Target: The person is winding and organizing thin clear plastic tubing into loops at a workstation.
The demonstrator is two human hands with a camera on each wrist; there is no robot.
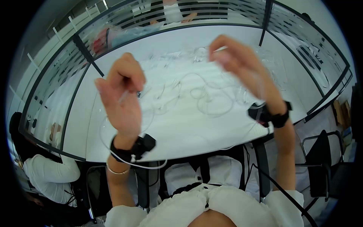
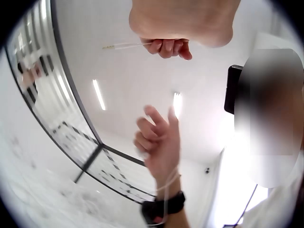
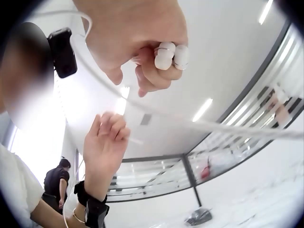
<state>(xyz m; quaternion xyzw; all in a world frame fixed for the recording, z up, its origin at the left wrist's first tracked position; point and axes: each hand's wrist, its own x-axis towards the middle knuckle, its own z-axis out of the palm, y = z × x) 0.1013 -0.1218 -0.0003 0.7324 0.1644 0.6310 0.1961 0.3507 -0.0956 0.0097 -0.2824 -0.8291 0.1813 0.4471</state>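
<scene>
Raised above the white table, the left hand has curled fingers. In the left wrist view this hand grips a white cable end with a gold-coloured plug sticking out. The right hand is also raised, on the other side. The right wrist view shows the right hand with curled fingers holding white earbuds at its knuckles. A white cable hangs by the left wrist, and a blurred white cable crosses the right wrist view.
Coiled white cables lie mid-table. Clear plastic bags lie along the back. Low partitions with dark frames enclose the far side and both ends. A black chair stands at the right, and another person is at the left.
</scene>
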